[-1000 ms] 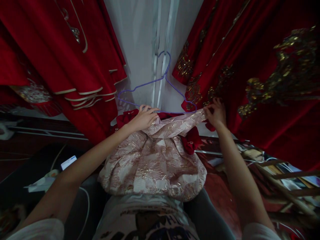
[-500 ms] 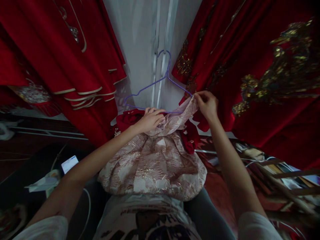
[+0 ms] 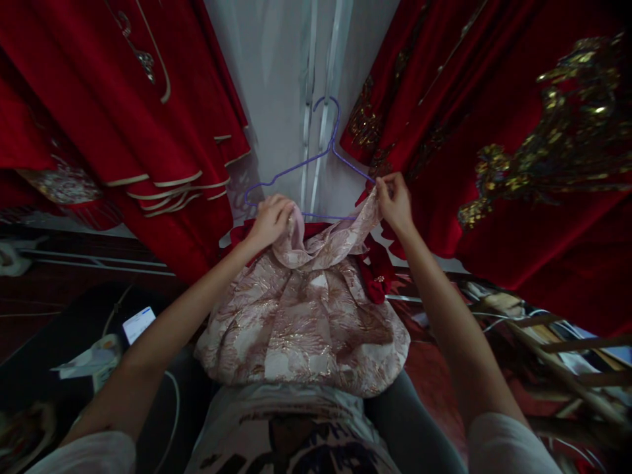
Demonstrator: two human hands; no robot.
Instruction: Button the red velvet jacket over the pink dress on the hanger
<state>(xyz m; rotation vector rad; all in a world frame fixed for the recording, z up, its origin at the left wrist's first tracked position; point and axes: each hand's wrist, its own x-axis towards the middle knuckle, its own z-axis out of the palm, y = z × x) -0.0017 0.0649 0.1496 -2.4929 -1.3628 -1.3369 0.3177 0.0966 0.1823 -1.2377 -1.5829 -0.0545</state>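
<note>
A pale pink dress with shiny gold patterning lies across my lap, its narrow top part pointing away from me. My left hand is closed on the left shoulder of the dress, near the left end of a purple wire hanger. On the other side, my right hand pinches the right shoulder of the dress at the hanger's right end, which the cloth covers. The hanger's bottom bar runs behind the dress's neckline. Dark red cloth with small ornaments shows at the dress's sides.
Red garments hang at the left, and more with gold sequins hang at the right. A white panel stands between them. A lit phone lies at my left. Wooden slats and papers are at the lower right.
My left hand has moved left and up, lifting the left shoulder of the dress toward the hanger's left end. My right hand has shifted slightly left, still pinching the right shoulder.
</note>
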